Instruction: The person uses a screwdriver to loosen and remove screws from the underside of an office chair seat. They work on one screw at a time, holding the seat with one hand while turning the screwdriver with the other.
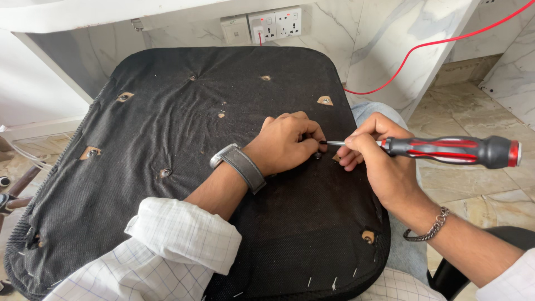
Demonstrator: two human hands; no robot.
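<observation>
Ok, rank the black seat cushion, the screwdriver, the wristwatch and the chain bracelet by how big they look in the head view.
1. Black seat cushion, by far the largest.
2. Screwdriver.
3. Wristwatch with its strap.
4. Chain bracelet.

The watch and bracelet look close in size, so that order is unsure.

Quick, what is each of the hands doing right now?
Left hand: closed, pinching a small screw on the black seat base.
Right hand: closed, holding a screwdriver.
</observation>
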